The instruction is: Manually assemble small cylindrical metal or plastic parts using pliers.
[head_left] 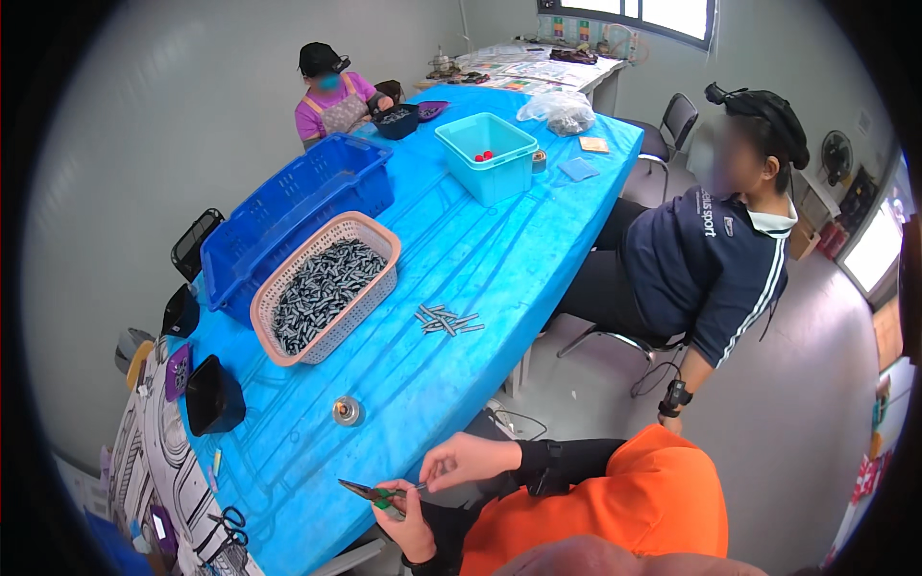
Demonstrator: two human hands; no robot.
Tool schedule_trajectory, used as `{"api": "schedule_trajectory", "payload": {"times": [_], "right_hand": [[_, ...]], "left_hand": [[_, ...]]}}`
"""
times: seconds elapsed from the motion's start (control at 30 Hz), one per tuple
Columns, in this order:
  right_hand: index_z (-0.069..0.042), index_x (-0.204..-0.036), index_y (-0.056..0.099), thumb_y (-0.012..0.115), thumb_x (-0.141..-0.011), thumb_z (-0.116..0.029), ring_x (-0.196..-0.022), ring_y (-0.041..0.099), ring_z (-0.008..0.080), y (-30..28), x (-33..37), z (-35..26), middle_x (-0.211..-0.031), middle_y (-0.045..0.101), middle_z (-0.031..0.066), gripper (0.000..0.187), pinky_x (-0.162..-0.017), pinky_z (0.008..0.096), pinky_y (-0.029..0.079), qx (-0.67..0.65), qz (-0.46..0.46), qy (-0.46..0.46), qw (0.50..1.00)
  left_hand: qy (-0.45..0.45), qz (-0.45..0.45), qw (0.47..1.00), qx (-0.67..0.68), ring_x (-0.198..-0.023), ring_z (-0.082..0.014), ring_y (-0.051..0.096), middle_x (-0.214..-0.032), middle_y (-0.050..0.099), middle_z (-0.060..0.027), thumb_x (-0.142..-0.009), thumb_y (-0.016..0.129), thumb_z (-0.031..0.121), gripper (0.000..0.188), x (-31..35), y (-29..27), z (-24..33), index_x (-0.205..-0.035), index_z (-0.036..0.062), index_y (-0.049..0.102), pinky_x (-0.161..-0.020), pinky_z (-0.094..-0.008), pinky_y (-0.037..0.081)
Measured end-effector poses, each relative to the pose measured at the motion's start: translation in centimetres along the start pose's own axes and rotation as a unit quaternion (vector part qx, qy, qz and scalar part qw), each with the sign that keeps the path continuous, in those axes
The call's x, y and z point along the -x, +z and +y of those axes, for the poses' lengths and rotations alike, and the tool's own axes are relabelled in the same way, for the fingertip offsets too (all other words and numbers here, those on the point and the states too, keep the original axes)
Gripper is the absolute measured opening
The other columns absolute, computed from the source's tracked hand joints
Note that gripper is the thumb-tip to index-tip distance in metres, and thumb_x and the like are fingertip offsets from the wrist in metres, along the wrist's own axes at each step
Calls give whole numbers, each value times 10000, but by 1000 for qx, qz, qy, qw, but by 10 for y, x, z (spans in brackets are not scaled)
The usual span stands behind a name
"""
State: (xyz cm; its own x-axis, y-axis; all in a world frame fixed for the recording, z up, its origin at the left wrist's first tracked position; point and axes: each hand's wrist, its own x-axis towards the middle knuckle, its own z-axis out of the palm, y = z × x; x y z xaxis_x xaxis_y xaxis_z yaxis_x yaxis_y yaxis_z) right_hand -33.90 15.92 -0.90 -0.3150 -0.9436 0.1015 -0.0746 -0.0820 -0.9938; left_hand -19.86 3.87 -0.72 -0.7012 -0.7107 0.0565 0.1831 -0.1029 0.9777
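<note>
Between the curled left fingers (413, 507), green-handled pliers (369, 492); just beside, right fingers (437, 467) nearly together, hold unclear

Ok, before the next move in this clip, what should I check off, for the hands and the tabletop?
1. Pliers in the left hand: ok.
2. Pliers' jaws fully closed: cannot tell, too small.
3. Right hand gripping something firmly: cannot tell; a thin bit shows between the hands.
4. Small loose pile separate from the pink basket: ok, lying on the blue sheet.
5. Pink basket upright: ok.
6. Scissors apart from both hands: ok.
</note>
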Motion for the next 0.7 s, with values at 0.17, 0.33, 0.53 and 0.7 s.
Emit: {"api": "schedule_trajectory", "payload": {"times": [0.17, 0.33, 0.53, 0.7], "right_hand": [[-108, -1035, 652, 674, -824, -235, -755, 653, 182, -51, 2, -8, -826, 676, 89, 247, -663, 295, 511, 259, 71, -43, 962], [-118, -1249, 506, 645, -759, -107, -930, 606, 342, -298, -37, -50, -1221, 540, 152, 509, -810, 423, 498, 564, 521, -157, 621], [-146, -1199, 544, 696, -781, -176, -934, 601, 368, -435, -69, -37, -1231, 512, 147, 446, -803, 438, 506, 587, 509, 78, 625], [-131, -997, 621, 713, -743, -149, -880, 597, 327, -414, -56, -13, -1038, 565, 106, 270, -743, 429, 500, 593, 552, -51, 584]], "left_hand": [[-16, -3, 999, -39, -726, -78, 504, -894, 560, -50, -796, 608, -89, 317, -3, -11, -15, -1061, 34, 485, -676, -203, 408], [11, 35, 995, -92, -569, -94, 517, -816, 583, -78, -792, 616, -82, 363, -12, -68, -43, -1095, 50, 464, -512, -216, 445], [61, 46, 990, -119, -554, -125, 555, -727, 566, -83, -749, 650, -89, 443, -32, -93, -62, -1063, 107, 408, -497, -266, 504], [6, 102, 989, -102, -726, -176, 597, -849, 609, -97, -834, 653, -5, 218, -4, -52, -25, -1017, 6, 533, -686, -287, 493]]}}
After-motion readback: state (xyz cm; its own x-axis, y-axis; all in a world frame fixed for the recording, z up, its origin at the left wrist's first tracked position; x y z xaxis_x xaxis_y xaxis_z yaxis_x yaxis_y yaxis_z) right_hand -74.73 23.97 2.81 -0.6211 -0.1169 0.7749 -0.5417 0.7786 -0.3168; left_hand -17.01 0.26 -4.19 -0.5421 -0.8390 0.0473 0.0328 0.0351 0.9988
